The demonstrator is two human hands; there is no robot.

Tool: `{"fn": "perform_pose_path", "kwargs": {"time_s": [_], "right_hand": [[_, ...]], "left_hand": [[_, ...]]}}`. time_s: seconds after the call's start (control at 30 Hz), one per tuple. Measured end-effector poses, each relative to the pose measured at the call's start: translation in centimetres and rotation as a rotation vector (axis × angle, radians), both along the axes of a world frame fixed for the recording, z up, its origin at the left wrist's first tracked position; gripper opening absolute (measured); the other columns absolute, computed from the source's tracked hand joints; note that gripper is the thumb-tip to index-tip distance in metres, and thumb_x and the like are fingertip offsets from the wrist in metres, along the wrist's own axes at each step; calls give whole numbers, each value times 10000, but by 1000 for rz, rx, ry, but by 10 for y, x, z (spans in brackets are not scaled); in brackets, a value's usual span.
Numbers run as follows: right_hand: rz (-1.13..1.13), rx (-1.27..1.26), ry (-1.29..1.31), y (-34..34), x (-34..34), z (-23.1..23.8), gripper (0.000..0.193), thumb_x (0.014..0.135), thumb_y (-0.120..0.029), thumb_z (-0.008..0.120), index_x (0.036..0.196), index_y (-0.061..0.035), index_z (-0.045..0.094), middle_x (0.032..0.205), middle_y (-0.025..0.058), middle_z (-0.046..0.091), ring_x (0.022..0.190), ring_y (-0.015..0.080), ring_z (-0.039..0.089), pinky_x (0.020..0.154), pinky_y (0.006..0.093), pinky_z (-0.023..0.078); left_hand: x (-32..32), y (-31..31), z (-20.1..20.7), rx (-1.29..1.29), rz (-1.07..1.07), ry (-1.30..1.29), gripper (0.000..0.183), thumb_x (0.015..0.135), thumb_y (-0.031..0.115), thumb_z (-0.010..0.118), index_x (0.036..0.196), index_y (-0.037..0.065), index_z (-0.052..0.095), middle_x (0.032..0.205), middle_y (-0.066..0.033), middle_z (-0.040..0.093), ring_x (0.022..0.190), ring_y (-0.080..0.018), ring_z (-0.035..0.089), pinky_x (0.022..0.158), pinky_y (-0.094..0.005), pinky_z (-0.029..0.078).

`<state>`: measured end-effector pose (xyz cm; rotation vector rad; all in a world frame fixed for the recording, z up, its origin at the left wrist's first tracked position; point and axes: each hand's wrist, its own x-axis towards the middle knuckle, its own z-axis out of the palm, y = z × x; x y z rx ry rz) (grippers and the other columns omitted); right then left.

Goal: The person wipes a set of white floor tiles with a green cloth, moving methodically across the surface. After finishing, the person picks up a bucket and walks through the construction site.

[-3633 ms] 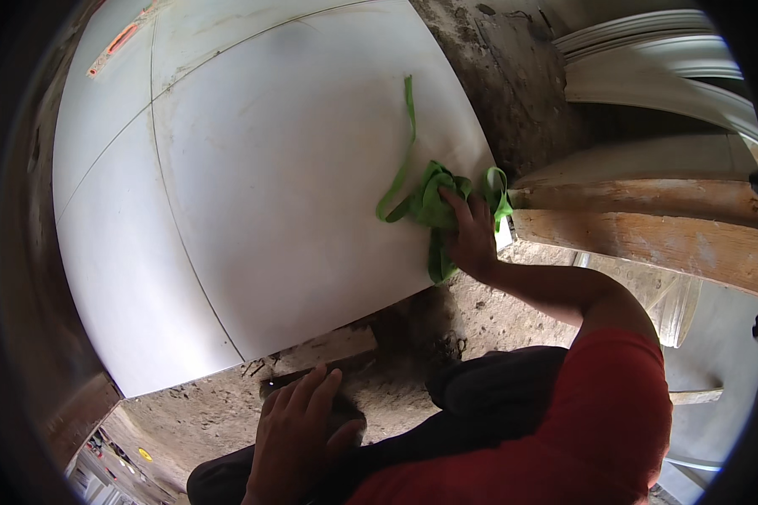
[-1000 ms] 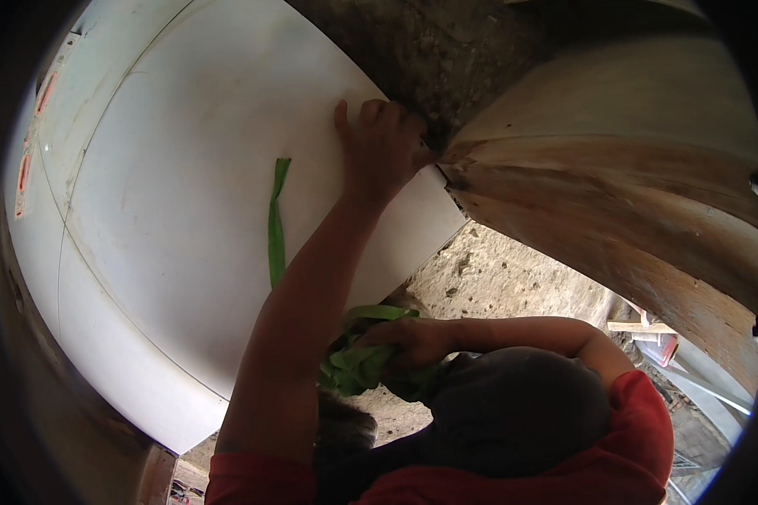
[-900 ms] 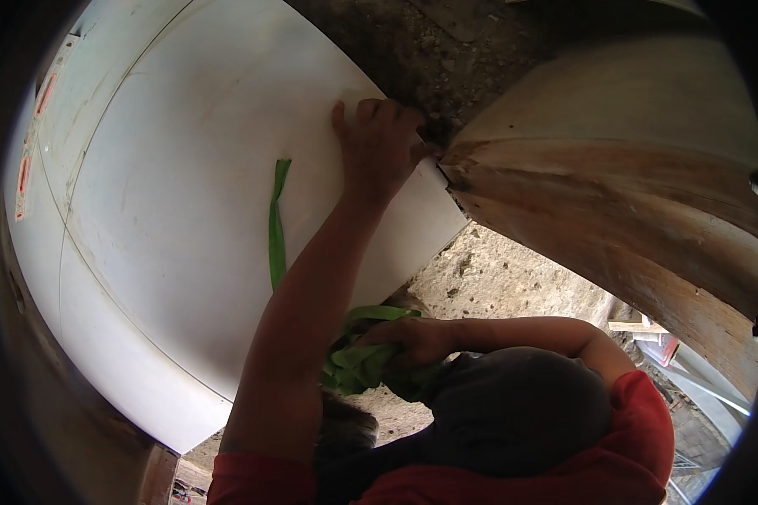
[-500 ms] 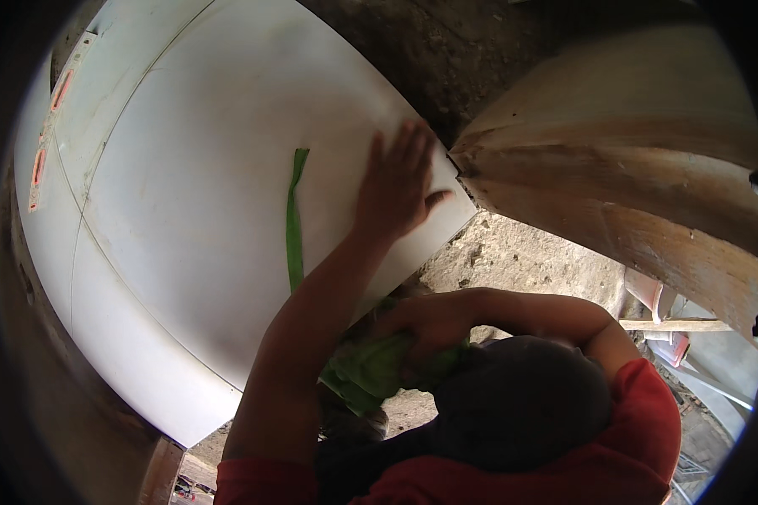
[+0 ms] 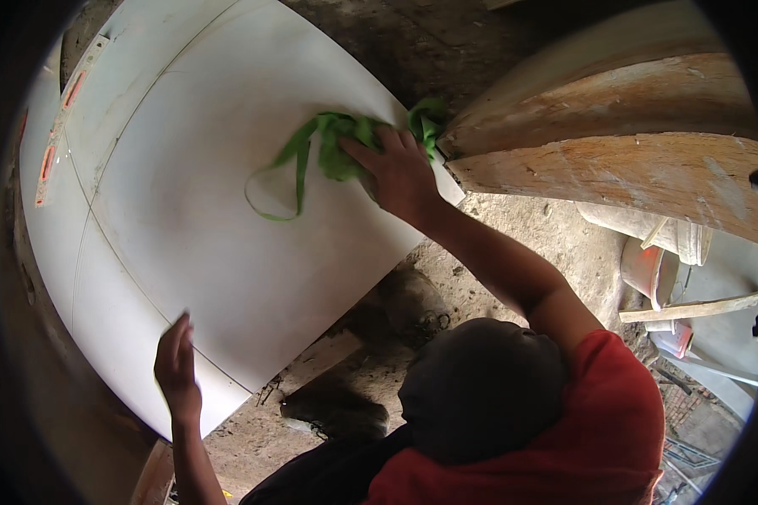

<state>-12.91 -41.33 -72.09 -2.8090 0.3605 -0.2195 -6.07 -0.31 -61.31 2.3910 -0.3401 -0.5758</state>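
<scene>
A large pale tile [image 5: 202, 168] with a smooth surface fills the left and middle of the view, with thin joint lines along its edges. My right hand [image 5: 404, 172] presses a crumpled green cloth [image 5: 338, 151] against it near the far right corner. From the cloth a thin strap loops out to the left over the tile. Some of the cloth is hidden beneath my fingers. Over the lower left edge, beside a joint line, my left hand [image 5: 177, 366] is raised side-on, empty, its fingers stretched out.
A pale spirit level [image 5: 59, 126] with red-framed windows lies at the far left. Worn wooden boards [image 5: 615, 172] flank the tile's right corner. Rough ground [image 5: 514, 223] borders the near edge. Farther right are a bucket [image 5: 643, 268] and a wooden strip [image 5: 691, 309].
My right hand has brought the green cloth up from below the near edge onto the tile's far right. My left hand has left that spot and swung down to the lower left.
</scene>
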Motion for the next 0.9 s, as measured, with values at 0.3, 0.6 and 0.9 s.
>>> {"fn": "perform_pose_path", "kwargs": {"time_s": [0.3, 0.6, 0.9], "right_hand": [[-104, 47, 56, 10, -98, -19, 586, 846, -203, 716, 1409, -249, 561, 1256, 216, 499, 1151, 437, 509, 959, 550, 439], [303, 371, 248, 75, -95, 7, 548, 836, -143, 661, 1360, -295, 615, 1269, 185, 487, 1267, 400, 478, 1090, 570, 371], [110, -45, -154, 9, 53, -54, 785, 719, -287, 813, 1453, -339, 540, 1264, 153, 573, 1154, 364, 534, 991, 533, 411]], "left_hand": [[-108, 48, 75, 169, 91, 145, 367, 1056, 313, 534, 1232, 18, 664, 1172, -129, 701, 972, -220, 709, 862, -363, 556], [-102, 45, 86, 72, -25, 111, 322, 1004, 197, 647, 1254, -6, 656, 1100, -142, 732, 987, -229, 705, 896, -357, 552], [-92, 18, 99, 64, 60, 61, 164, 796, 185, 815, 807, 63, 706, 973, -89, 764, 933, -281, 723, 826, -384, 553]]}}
